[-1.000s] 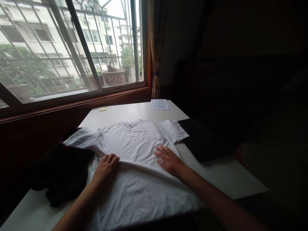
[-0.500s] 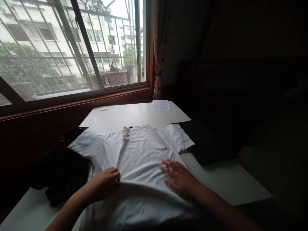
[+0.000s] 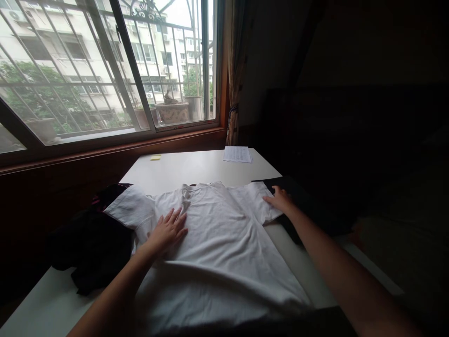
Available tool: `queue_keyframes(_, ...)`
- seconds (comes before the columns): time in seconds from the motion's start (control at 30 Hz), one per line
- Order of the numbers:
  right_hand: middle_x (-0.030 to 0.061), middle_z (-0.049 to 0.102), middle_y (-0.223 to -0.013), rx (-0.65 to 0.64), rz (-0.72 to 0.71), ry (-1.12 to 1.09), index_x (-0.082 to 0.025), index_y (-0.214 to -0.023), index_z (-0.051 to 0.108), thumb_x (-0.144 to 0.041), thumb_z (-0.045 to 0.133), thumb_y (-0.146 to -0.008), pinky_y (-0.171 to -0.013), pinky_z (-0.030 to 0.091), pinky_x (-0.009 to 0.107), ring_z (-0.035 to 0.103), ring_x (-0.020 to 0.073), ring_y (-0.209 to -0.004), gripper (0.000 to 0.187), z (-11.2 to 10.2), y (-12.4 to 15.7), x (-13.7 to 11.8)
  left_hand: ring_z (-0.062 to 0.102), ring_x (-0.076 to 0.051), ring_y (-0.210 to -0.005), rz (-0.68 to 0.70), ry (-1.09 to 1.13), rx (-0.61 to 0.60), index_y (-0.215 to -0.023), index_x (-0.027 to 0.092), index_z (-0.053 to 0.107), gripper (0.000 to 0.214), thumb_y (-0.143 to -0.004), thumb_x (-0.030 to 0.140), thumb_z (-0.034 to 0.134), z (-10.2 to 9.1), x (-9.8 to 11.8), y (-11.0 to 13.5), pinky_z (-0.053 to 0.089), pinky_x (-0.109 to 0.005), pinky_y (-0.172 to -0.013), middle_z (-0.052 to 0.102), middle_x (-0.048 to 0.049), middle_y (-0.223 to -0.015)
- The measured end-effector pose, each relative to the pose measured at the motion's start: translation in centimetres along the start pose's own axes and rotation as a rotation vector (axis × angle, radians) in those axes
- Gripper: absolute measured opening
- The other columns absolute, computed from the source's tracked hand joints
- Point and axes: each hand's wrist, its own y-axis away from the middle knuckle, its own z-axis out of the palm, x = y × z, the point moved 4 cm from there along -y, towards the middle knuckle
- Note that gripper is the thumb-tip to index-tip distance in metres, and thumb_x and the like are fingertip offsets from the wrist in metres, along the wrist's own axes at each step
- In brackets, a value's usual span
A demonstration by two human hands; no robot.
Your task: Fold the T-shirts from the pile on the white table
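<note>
A white T-shirt [image 3: 213,224] lies spread out on the white table, its neck toward the far side and both short sleeves out to the sides. Wrinkles cross its body, and the near part falls in shadow. My left hand [image 3: 170,230] rests flat on the shirt's left chest area, fingers spread. Over at the right sleeve, my right hand [image 3: 280,199] is open, thumb and forefinger apart at the sleeve's outer edge. No cloth is visibly pinched in it.
Dark clothes [image 3: 94,248] are heaped left of the shirt, and dark folded cloth [image 3: 298,187] lies beyond the right sleeve. Papers [image 3: 237,154] and a yellow sticky note [image 3: 155,157] lie toward the far edge of the white table [image 3: 185,166], below a barred window.
My right hand has moved from the shirt's body out to the right sleeve. My left hand has slid farther up the shirt and flattened, its fingers spreading.
</note>
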Motion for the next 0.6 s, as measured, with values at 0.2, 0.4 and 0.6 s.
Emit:
queue_keyframes(0.2,0.0159,0.069,-0.122,0.004,-0.053,-0.142,-0.018,-0.136,0.055,-0.028,0.072,-0.077,-0.089,0.053,0.037,0.069,0.0309,-0.108,0.062,0.0,-1.3,0.7,0.008,-0.036,-0.158,-0.152,0.020,-0.058,-0.162,0.032,0.025,0.061,-0.105,0.054,0.029,0.9,0.7,-0.6,0.014,-0.069,-0.121,0.014,-0.0025,-0.172)
queue_keyframes(0.4,0.0130,0.071,-0.112,0.271,-0.146,-0.235,-0.020,-0.124,0.064,-0.030,0.068,-0.078,-0.088,0.053,0.040,0.069,0.0296,-0.102,0.048,-2.6,-1.7,4.0,0.002,-0.040,-0.157,-0.264,0.071,-0.086,-0.164,0.031,0.020,0.069,-0.102,0.062,0.030,0.8,2.5,-0.9,0.011,-0.077,-0.116,0.009,-0.0053,-0.172)
queue_keyframes(0.6,0.0165,0.069,-0.122,0.223,-0.165,-0.024,-0.018,-0.130,0.063,-0.030,0.063,-0.083,-0.089,0.053,0.042,0.068,0.0323,-0.105,0.049,-2.6,-1.4,6.5,0.010,-0.047,-0.155,-0.300,0.113,-0.184,-0.162,0.034,0.024,0.072,-0.099,0.068,0.030,0.0,3.3,-1.6,0.019,-0.082,-0.109,0.017,-0.0073,-0.171)
